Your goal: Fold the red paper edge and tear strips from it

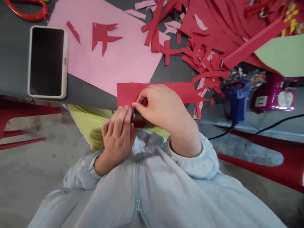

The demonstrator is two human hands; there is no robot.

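A long red paper strip (pixel 185 90) lies along the near table edge, notched to points at its right end. My right hand (pixel 163 106) is bent over it with thumb and forefinger pinched together; whatever is between the tips is too small to make out. Against the strip's lower left corner rest the fingertips of my left hand (pixel 118 129), fingers stretched out side by side, thumb mostly hidden. Just beneath the meeting fingertips a small shiny thing shows, its kind unclear. Beyond the strip, a red paper cut-out (pixel 101 34) with a small eye-like dot lies on a pink paper sheet (pixel 128 60).
A phone (pixel 46 61) lies at left, near orange-handled scissors (pixel 28 11). Red and pink paper scraps (pixel 199 57) are heaped at right. A blue glue gun (pixel 238 101) with a black cord stands beside a purple device (pixel 275 95). Red chairs (pixel 273 155) flank me.
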